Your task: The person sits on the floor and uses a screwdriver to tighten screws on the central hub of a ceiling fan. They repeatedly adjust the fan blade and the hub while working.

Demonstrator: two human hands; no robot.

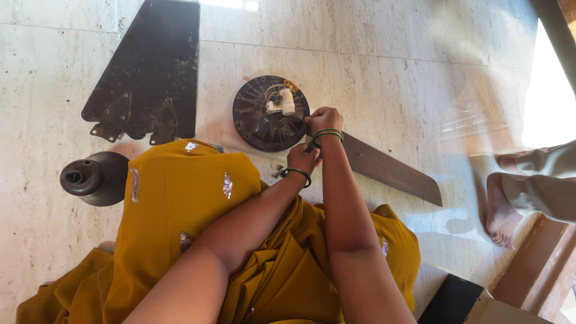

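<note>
A dark round fan motor (264,123) lies on the marble floor, with a small white capacitor (288,102) and wires on top. One long brown fan blade (390,169) runs from its right rim toward the lower right. My right hand (324,118) is curled over the blade's root where it meets the motor rim. Just below it, my left hand (302,158) is closed in a fist on the same end of the blade. Both wrists wear green bangles. Anything held inside the fingers is hidden.
Several loose dark fan blades (150,66) lie at the upper left. A dark bell-shaped fan cover (96,177) stands at the left. My yellow garment (180,198) covers my knees. Another person's bare foot (501,210) is at the right, and a cardboard box (480,303) sits at the bottom right.
</note>
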